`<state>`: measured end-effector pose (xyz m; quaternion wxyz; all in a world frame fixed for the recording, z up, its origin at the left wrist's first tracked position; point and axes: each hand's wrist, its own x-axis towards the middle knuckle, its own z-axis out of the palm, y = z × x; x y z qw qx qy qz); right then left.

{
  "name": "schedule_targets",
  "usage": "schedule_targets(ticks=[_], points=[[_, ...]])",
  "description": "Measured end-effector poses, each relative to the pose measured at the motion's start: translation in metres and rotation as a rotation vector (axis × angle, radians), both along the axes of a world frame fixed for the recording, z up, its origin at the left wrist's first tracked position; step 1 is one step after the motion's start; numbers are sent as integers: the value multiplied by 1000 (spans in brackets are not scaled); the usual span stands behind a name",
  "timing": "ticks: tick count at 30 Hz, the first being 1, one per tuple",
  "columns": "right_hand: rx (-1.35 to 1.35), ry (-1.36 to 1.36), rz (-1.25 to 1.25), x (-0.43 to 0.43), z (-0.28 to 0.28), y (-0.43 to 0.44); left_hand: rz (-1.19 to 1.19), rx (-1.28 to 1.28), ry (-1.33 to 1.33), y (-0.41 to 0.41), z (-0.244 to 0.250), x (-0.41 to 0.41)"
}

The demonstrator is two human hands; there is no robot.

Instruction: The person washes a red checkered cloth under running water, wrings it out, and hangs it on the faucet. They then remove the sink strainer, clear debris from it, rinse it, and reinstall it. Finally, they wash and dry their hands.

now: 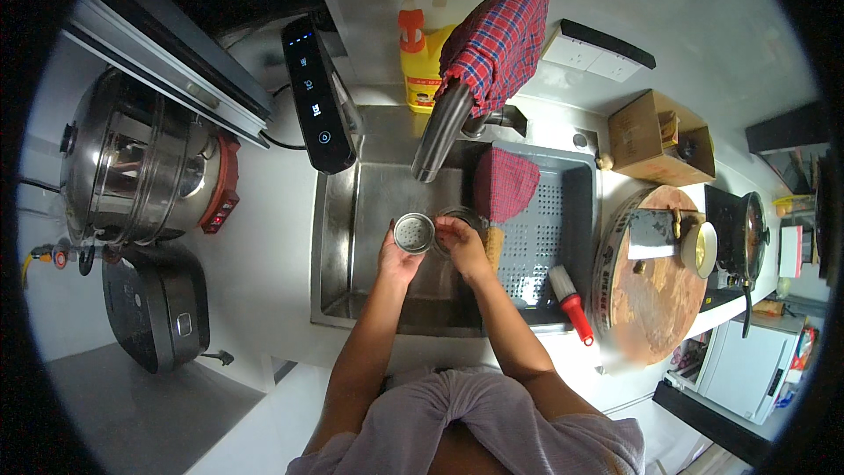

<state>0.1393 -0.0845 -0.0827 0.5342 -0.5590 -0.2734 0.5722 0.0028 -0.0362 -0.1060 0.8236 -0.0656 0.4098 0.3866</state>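
Observation:
My left hand (401, 260) holds a small round metal strainer cup with holes in its bottom (414, 233) above the stainless steel sink (376, 191). Just right of it, my right hand (463, 247) has its fingers bent close to the cup's rim, in front of a dark round object (459, 216) whose kind I cannot tell. Whether the right fingers grip anything is unclear. A faucet (438, 135) with a red checked cloth (501, 39) over it rises behind the hands. A second checked cloth (511, 185) lies at the edge of the grey perforated drain basket (580, 211).
A red-handled brush (575, 316) leans over the basket's front. Right of it, a round wooden chopping board (659, 303) bears a cleaver (649, 234) and a bowl (699, 250). A cardboard box (636, 138) and yellow jug (420, 72) stand behind. A steamer (142, 158) and rice cooker (155, 310) stand left.

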Motion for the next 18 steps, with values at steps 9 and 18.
schedule_targets(ticks=[9, 18], points=[[47, -900, 48, -27, 15, -25, -177, 20, 99, -9, -12, 11], [-271, -949, 138, -33, -26, -44, -476, 56, 555, -29, -91, 16]])
